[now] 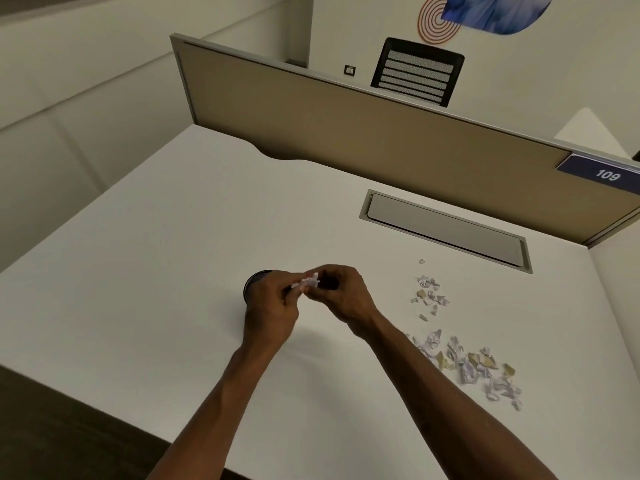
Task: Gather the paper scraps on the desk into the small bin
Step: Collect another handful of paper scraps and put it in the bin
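Both hands meet over the middle of the white desk (pixel 166 258). My left hand (pixel 273 310) and my right hand (pixel 341 297) pinch a small bunch of white paper scraps (pixel 306 282) between their fingertips. Just behind and under the left hand stands the small dark round bin (pixel 254 282), mostly hidden by the hands. A small cluster of white and tan scraps (pixel 429 294) lies to the right. A larger pile of scraps (pixel 474 367) lies nearer the front right. One lone scrap (pixel 421 261) sits farther back.
A grey cable hatch (pixel 446 230) is set into the desk at the back right. A tan partition (pixel 381 143) with a blue "109" label (pixel 606 174) borders the far edge. A black mesh chair (pixel 415 72) stands behind it. The desk's front edge drops to dark floor at the lower left.
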The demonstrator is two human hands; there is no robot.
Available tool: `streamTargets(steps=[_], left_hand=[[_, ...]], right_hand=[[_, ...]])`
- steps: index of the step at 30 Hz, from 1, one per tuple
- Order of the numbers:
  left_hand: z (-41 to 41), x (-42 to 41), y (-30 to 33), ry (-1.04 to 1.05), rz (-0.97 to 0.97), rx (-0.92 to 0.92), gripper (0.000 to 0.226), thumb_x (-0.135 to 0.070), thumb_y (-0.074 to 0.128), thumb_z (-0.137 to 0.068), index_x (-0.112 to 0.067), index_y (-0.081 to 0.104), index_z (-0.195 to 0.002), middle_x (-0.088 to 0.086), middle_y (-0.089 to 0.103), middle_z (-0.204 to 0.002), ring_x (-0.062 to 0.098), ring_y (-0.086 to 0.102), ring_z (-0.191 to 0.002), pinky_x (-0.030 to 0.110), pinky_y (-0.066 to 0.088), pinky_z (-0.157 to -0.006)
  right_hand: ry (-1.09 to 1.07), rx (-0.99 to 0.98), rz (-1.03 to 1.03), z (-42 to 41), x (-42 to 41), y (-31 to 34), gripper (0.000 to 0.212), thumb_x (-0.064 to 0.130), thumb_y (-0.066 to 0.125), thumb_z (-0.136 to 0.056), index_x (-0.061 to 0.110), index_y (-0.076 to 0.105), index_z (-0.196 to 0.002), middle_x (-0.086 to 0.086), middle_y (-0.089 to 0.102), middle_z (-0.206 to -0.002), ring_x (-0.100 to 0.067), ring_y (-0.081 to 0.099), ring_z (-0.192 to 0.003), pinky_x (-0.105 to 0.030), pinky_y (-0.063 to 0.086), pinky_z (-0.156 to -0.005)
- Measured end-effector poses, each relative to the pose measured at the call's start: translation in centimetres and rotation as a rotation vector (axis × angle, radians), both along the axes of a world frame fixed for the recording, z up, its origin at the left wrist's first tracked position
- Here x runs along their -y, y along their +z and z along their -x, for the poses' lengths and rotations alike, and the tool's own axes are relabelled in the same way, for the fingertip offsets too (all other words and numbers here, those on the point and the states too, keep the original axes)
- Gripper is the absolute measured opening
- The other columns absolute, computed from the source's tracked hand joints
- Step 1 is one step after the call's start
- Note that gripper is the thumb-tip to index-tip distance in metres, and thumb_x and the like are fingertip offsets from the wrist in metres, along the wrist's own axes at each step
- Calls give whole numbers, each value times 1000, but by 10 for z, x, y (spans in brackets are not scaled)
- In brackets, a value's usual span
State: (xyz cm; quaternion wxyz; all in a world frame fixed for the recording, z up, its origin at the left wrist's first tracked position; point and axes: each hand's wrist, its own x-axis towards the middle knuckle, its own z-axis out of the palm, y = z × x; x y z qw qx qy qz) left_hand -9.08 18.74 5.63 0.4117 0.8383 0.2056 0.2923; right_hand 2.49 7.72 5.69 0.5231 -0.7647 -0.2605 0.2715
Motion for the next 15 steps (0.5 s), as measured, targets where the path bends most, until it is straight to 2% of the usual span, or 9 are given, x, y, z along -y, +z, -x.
streamTargets(steps=[1,3,6,8,10,11,13,15], left_hand=[[2,-6,4,23,-29,-1,22,-5,69,-89,-19,79,-103,-18,71,-93,-6,64,-86,5,48,-76],[7,-19,3,75,-70,-23,21,-6,70,-90,-18,78,-105,-7,75,-96,4,67,-86,13,53,-77],[14,-35,-8,161,-89,-102,16,-12,68,-92,-11,77,-105,6,77,-97,20,71,-86,25,55,-76],[17,-41,-15,195,-99,-158,14,-19,66,-93,-12,77,-98,6,77,-89,20,69,-77,27,56,-68],[21,-43,-19,191,-153,-170,18,-25,64,-92,-16,76,-83,2,73,-73,16,62,-63,25,49,-57],[22,-43,-22,193,-172,-175,18,-25,64,-91,-17,75,-80,2,72,-69,17,61,-62,24,47,-55],[24,-45,-31,213,-181,-206,9,-19,69,-89,-14,76,-91,5,74,-79,24,65,-77,29,51,-64],[27,-45,-40,221,-144,-254,21,-15,72,-88,-12,73,-109,7,75,-97,29,63,-96,36,53,-77]], right_hand=[[22,27,13,1,-8,3,18,26,78,-81,22,75,-98,3,77,-94,-16,73,-90,-41,60,-85],[71,73,41,5,-24,6,23,29,75,-83,22,74,-105,6,76,-100,-10,72,-93,-35,59,-85],[127,176,120,15,-42,6,29,20,68,-87,19,71,-116,3,74,-113,-10,70,-100,-32,57,-90],[189,303,151,23,-49,7,31,13,65,-86,15,70,-117,-2,74,-114,-17,69,-102,-34,56,-91],[258,421,142,31,-53,8,32,13,64,-82,13,72,-113,-6,75,-109,-22,69,-98,-34,55,-87],[274,461,136,34,-53,8,34,14,62,-79,13,72,-112,-7,75,-107,-22,68,-96,-32,55,-84],[270,516,140,38,-53,3,40,11,58,-74,15,72,-111,-8,74,-104,-24,66,-93,-29,52,-79],[249,561,178,38,-51,-3,47,-1,60,-73,15,70,-116,-11,70,-108,-29,65,-96,-28,49,-77]])
